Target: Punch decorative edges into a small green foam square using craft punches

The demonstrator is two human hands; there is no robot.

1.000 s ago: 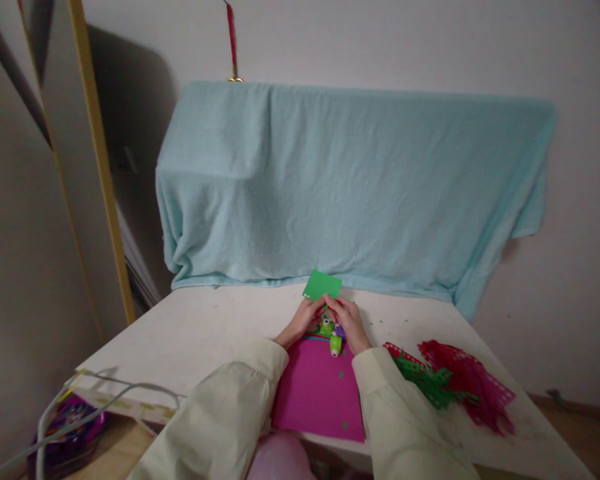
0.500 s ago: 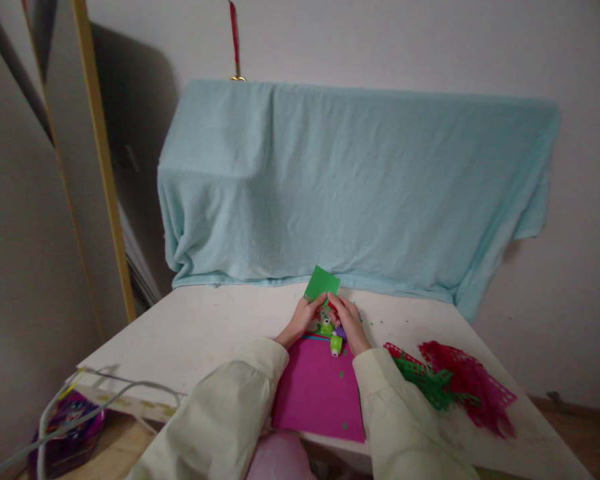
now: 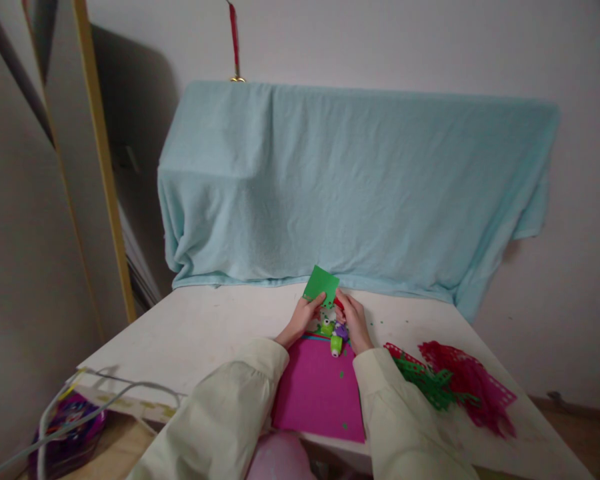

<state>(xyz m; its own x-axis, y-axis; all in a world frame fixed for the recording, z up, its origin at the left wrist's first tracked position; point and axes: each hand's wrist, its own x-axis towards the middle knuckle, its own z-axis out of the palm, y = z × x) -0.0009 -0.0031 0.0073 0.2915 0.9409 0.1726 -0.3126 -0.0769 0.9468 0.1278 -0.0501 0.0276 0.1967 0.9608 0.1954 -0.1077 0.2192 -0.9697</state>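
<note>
**Two hands on one green card**

Both hands pinch it — the left hand [image 3: 303, 315] and right hand [image 3: 353, 320] have fingers closed on the green card [image 3: 321, 285], raised over the surface [image 3: 205, 333]. Since a second ago the card has tilted steeper. One magenta sheet [image 3: 317, 393], two small punches [image 3: 334, 337] below — two lacy scrap piles [image 3: 450, 383] right.
</note>
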